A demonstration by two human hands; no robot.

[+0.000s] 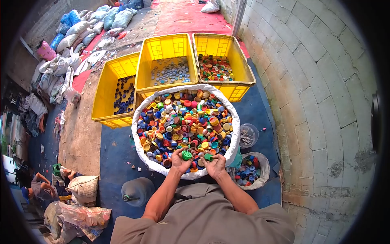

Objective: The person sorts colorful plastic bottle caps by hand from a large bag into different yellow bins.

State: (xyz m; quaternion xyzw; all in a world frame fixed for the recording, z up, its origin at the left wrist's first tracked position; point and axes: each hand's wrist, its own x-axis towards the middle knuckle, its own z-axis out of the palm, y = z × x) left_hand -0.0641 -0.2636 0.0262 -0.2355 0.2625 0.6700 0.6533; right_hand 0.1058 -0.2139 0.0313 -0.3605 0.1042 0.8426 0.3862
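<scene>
A large round sack with a rolled white rim [142, 156] stands before me, heaped with mixed plastic bottle caps [187, 118]. Over its near edge, my left hand [180, 162] has its fingers closed around a bright green bottle cap [187, 155]. Beside it, my right hand [215, 166] pinches a darker green bottle cap [208, 157]. Both hands are just above the heap, a short way apart.
Behind the sack stand three yellow crates [165, 90] with sorted caps. A smaller cap sack [260, 183] and a clear tub [248, 135] are at right, near a block wall [317, 122]. A water jug [138, 192] lies at left; another person [42, 189] sits farther off.
</scene>
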